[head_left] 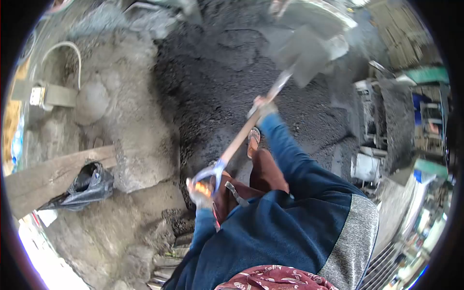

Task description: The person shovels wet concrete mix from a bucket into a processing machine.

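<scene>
A shovel [240, 137] with a wooden shaft runs diagonally across the view, its blue D-shaped handle near my body. My left hand [200, 193] is closed around the grip of that handle. Farther up, my right hand [262, 109] wraps the shaft below the blade. The grey blade [305, 54], smeared by motion, points to the upper right and overlaps a pale-rimmed container [328, 19] there. Dark wet mix [212, 82] covers the floor beneath the shovel and around my sandalled feet.
To the left rises a rough, cement-caked ledge [130, 111]. A black plastic bag [89, 186] hangs by a wooden plank [58, 179]. On the right stands a machine [369, 125] with a dark, mix-coated belt or plate [397, 125] beside it. Stacked boards [401, 31] lie at the upper right.
</scene>
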`<action>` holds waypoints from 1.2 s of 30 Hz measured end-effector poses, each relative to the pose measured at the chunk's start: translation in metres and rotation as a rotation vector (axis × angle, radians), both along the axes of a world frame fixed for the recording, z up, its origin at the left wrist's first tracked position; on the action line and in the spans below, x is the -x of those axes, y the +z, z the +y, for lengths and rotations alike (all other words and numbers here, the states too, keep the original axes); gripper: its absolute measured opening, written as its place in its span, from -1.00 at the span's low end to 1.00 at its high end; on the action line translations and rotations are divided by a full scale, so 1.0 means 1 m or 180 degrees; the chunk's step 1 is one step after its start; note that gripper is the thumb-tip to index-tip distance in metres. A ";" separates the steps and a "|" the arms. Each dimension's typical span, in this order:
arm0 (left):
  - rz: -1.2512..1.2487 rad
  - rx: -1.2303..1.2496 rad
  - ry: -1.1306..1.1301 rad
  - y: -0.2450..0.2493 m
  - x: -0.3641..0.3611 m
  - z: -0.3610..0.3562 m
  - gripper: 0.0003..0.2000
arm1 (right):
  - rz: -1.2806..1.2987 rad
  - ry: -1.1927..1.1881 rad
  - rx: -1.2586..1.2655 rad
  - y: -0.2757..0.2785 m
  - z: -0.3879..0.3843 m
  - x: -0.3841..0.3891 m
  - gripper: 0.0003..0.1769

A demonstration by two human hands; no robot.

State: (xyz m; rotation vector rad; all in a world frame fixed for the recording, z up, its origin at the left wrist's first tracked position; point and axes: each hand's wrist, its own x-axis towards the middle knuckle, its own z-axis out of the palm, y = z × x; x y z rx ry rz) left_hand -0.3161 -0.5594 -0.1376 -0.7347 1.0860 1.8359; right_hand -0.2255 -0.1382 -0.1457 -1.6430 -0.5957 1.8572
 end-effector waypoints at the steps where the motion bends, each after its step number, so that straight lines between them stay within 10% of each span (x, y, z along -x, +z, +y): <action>1: -0.0172 0.0445 0.0476 0.002 -0.014 -0.049 -0.53 | 0.0550 0.0285 0.0698 -0.030 -0.060 0.020 -0.82; 3: -0.0114 0.1524 0.0937 0.058 -0.050 -0.105 -0.58 | 0.1090 0.0427 0.1508 -0.120 -0.192 0.049 -0.81; 9: 0.0175 0.3649 0.0972 0.110 -0.057 -0.170 -0.67 | 0.0333 0.2132 0.3673 -0.050 -0.476 0.090 -0.91; 12: 0.0508 0.3799 0.0661 0.097 -0.017 -0.156 -0.68 | 0.0544 0.1616 0.4034 -0.066 -0.459 0.127 -0.90; 16: 0.1843 0.3068 -0.0621 -0.004 0.069 -0.062 -0.65 | 0.1102 0.1646 0.2451 -0.332 -0.224 0.181 -0.86; 17: 0.1415 0.2765 0.0576 -0.047 0.099 0.006 -0.71 | 0.1350 0.1535 0.2575 -0.396 -0.123 0.195 -0.84; 34: 0.0553 0.1931 -0.0100 -0.062 -0.034 -0.014 -0.42 | 0.0912 -0.0538 0.1350 -0.237 -0.063 -0.061 -0.86; 36: 0.0311 0.1747 -0.0353 -0.085 -0.031 0.010 -0.44 | -0.0590 -0.0086 0.0855 -0.131 -0.015 -0.091 -0.80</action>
